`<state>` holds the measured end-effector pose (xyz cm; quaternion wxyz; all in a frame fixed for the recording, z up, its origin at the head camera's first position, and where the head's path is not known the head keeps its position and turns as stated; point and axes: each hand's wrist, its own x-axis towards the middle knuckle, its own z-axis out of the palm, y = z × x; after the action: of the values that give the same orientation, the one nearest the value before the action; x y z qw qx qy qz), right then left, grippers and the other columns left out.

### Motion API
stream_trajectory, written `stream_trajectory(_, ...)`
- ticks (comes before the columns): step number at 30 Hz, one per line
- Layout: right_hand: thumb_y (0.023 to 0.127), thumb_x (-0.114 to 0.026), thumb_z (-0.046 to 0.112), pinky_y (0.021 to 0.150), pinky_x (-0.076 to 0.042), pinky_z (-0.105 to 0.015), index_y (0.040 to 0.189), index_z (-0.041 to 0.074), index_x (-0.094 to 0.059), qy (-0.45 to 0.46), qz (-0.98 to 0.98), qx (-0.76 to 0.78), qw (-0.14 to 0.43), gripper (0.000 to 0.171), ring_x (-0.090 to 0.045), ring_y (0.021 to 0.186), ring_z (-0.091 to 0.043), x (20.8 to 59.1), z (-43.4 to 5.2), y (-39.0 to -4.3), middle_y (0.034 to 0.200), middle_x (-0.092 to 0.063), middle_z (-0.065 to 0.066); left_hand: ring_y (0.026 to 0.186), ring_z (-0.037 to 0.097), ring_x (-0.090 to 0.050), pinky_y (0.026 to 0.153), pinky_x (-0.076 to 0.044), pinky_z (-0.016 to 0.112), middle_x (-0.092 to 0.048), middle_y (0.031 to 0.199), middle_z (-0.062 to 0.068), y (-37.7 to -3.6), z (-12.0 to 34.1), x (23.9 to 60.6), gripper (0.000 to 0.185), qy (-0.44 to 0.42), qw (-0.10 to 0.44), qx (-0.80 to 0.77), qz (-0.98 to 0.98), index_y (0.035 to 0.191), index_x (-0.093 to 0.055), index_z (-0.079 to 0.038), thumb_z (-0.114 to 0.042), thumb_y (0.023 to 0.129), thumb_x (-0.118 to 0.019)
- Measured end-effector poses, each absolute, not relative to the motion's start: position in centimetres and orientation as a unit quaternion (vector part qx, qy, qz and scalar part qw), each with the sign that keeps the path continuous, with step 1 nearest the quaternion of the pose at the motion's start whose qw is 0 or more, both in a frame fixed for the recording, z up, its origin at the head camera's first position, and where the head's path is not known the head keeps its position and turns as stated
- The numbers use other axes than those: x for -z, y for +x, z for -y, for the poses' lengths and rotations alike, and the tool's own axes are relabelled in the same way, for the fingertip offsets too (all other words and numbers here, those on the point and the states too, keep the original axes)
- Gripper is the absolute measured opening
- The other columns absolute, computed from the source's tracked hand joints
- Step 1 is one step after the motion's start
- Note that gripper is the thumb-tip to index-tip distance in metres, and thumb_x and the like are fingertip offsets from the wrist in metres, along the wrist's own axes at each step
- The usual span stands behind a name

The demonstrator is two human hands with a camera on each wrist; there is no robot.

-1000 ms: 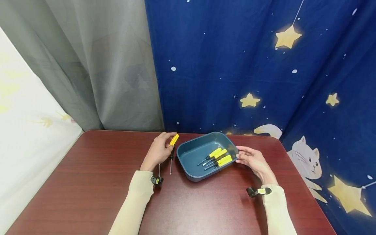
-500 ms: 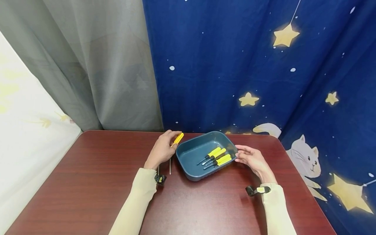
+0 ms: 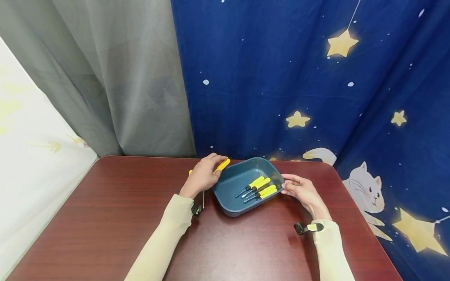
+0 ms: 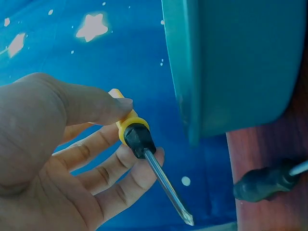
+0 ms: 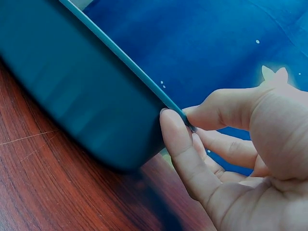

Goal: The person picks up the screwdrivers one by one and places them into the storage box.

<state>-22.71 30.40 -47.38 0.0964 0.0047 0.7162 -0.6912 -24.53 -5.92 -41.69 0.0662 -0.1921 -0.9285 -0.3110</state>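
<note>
My left hand [image 3: 207, 173] grips a screwdriver [image 3: 223, 165] by its yellow handle, just above the left rim of a dark teal tray [image 3: 232, 210]. In the left wrist view the fingers of that hand [image 4: 130, 122] curl round the screwdriver [image 4: 139, 142], whose tip points down beside the tray [image 4: 231, 67]. Several yellow-handled screwdrivers [image 3: 261, 188] lie inside the tray. My right hand [image 3: 287, 186] pinches the tray's right rim. The right wrist view shows the thumb and a finger of this hand [image 5: 179, 116] on the rim of the tray [image 5: 72, 86].
A thin screwdriver shaft [image 3: 203, 200] lies on the dark red table [image 3: 105, 218] under my left wrist, and its black collar [image 4: 262, 183] shows in the left wrist view. Curtains hang close behind the table's far edge.
My left hand has lifted the screwdriver off the table and carried it right, up to the tray's left rim. The right hand has stayed on the tray.
</note>
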Motion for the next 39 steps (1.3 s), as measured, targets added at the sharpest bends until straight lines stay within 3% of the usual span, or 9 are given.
stream_trajectory(20,0.097,-0.059,-0.004,0.082,-0.061,-0.027,0.146,-0.01,-0.046,0.007,-0.727,0.68,0.096,0.051,-0.071,0.085,-0.008,47.4,-30.3,-22.7,0.106,-0.07,-0.012,0.099,0.016,-0.06,0.093,-0.055,0.035,-0.069,0.118,-0.003,-25.8,3.8,40.1,0.041,-0.243,0.026,0.265,0.933,0.131,-0.069,-0.018,-0.005,0.092,-0.063)
stream_trajectory(39,0.097,-0.059,-0.003,0.082,-0.061,-0.027,0.146,-0.006,-0.049,0.018,-0.733,0.673,0.096,0.05,-0.071,0.084,-0.008,47.5,-30.3,-22.8,0.108,-0.067,-0.015,0.101,0.02,-0.062,0.095,-0.055,0.038,-0.07,0.117,0.002,-27.3,1.0,39.6,0.037,-0.261,-0.043,0.24,0.934,0.129,-0.071,-0.017,-0.007,0.093,-0.063)
